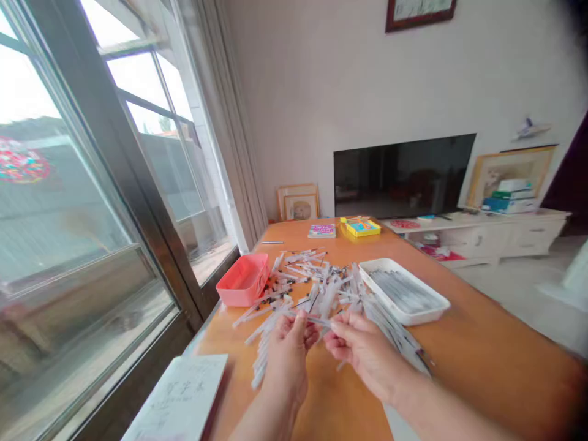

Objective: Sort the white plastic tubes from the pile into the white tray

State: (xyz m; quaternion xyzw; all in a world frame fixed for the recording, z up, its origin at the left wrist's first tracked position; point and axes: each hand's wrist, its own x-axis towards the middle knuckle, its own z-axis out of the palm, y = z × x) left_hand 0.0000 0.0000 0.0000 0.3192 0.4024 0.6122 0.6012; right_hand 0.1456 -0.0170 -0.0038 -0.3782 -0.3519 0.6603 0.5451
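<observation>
My left hand [289, 352] and my right hand [361, 349] are raised over the orange table [482, 355]. Both pinch the same thin clear pen tube [318, 320], one at each end. Just beyond the hands lies a spread pile of clear pen tubes and black-tipped refills [316, 288]. A white tray [404, 297] to the right of the pile holds several more tubes laid side by side. A pink plastic box [243, 280] stands left of the pile.
A white paper pad [181, 401] lies at the near left table corner. A yellow box [362, 227] and a small booklet [322, 231] sit at the far end. A large window runs along the left; a television [402, 174] and a low white cabinet [496, 236] stand behind.
</observation>
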